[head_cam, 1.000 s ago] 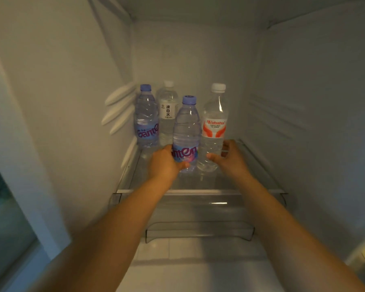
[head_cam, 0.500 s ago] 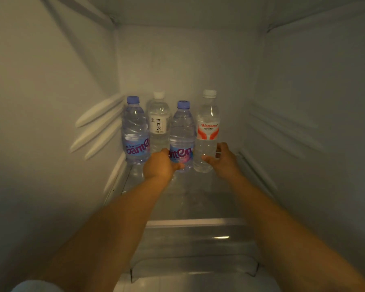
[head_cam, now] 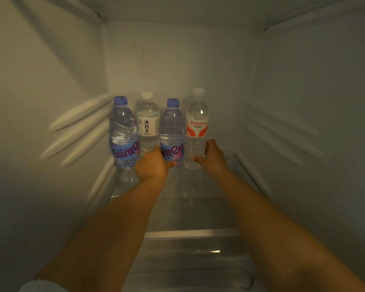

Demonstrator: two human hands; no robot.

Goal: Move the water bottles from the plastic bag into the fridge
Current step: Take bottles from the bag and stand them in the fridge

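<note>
Four water bottles stand in a row at the back of the fridge's glass shelf point(head_cam: 188, 213). My left hand point(head_cam: 152, 164) grips the base of the blue-capped bottle with a purple label point(head_cam: 172, 127), thumb across its front. Round the foot of the white-capped bottle with a red label point(head_cam: 197, 123) curls my right hand point(head_cam: 214, 159). Left of them stand another blue-capped bottle point(head_cam: 123, 127) and a white-capped bottle with a white label point(head_cam: 147, 121), both untouched. The plastic bag is out of view.
White fridge walls close in on both sides, with raised shelf rails on the left wall point(head_cam: 78, 127) and right wall point(head_cam: 282, 135). The shelf's front rim point(head_cam: 190, 233) runs between my forearms, with a clear drawer below it.
Both hands have pushed their bottles deeper along the shelf, into line with the two rear bottles. My head has moved closer into the fridge.
</note>
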